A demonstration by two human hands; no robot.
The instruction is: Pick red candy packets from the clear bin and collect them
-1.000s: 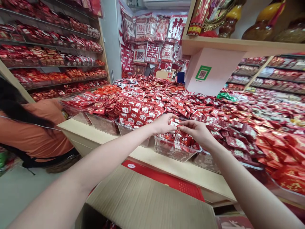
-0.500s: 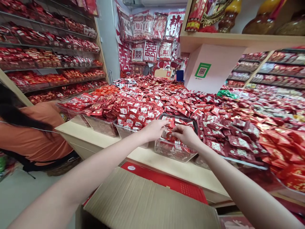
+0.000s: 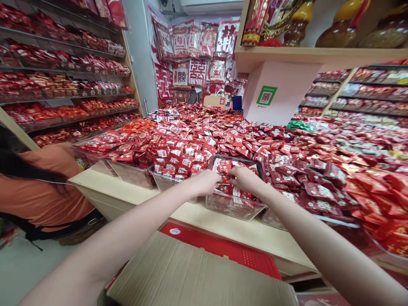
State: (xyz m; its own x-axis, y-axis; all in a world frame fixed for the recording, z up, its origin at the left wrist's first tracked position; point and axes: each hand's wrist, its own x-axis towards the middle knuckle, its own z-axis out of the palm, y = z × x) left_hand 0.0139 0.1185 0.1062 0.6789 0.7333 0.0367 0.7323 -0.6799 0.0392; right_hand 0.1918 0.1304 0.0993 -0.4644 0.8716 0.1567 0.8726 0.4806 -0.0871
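Nearest to me is one cardboard box [image 3: 197,272], its flap lying flat. Just beyond it is one red sheet [image 3: 223,248] against the front of the bench [image 3: 143,193].

Both of my arms reach over these to one clear tray [image 3: 234,209] on the bench's front edge. My left hand [image 3: 205,182] is curled, knuckles up, at the tray's near left corner. My right hand [image 3: 247,178] is just beside it, palm down. On each grip the fingers are bent and drawn close, and the tips rest on the red packets [image 3: 238,194] in the tray. The two sets of fingertips nearly meet over one packet. I cannot tell whether either grip is clamped on a packet or only touching. The packets lie loosely in the tray, too many to count.

More clear trays [image 3: 134,175] line the bench: at least three to the left and one to the right, all piled high. Behind them a heap [image 3: 204,131] of red packets covers the whole bench.

At the far left one person [image 3: 41,191] in an orange top stands beside the bench, turned away. Above are wall shelves [image 3: 63,85] in several tiers, stocked with red packs.

Further back stand one pink pillar [image 3: 287,97] with one green QR sign [image 3: 266,95], red paper hangings [image 3: 197,46] on the wall and three amber jars [image 3: 338,25] on a top shelf.
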